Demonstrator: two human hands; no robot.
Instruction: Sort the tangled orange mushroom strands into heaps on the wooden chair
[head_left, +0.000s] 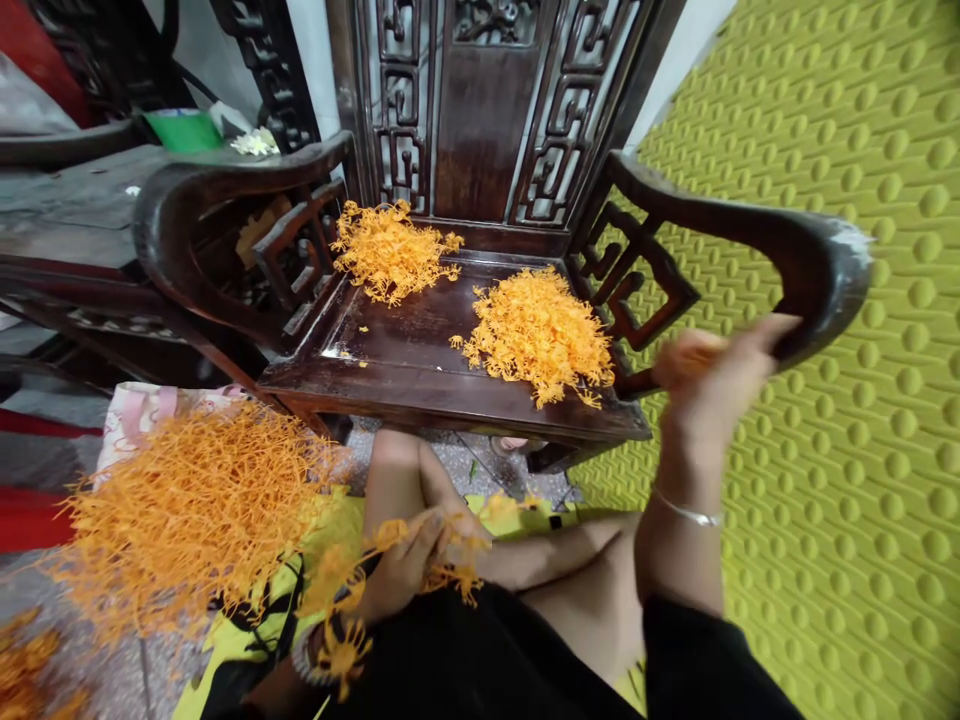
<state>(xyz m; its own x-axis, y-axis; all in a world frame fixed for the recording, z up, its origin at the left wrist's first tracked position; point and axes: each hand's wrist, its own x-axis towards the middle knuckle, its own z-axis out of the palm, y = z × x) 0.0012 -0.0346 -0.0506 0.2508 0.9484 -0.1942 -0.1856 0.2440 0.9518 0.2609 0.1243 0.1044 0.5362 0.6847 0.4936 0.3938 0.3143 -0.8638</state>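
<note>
A person sits before a dark carved wooden armchair (480, 120) and is working by hand with thin, branching orange strands. The left hand (405, 565) is low, above the lap, and its fingers are closed on a small tuft of strands (450, 578), with some ends hanging down from the grip. A large loose bunch of orange strands (195, 510) is just beside this hand, toward the lower left of the view. The right hand (709, 385) is raised near the chair's arm on the right side of the view, but motion blurs it: an orange tuft seems to be there, and one cannot tell if the fingers are closed. On the chair seat (397, 345), one heap of strands (394, 250) lies at the back edge, and a second heap (536, 335) lies toward the right side. Both heaps look light, tangled and fluffy.
</note>
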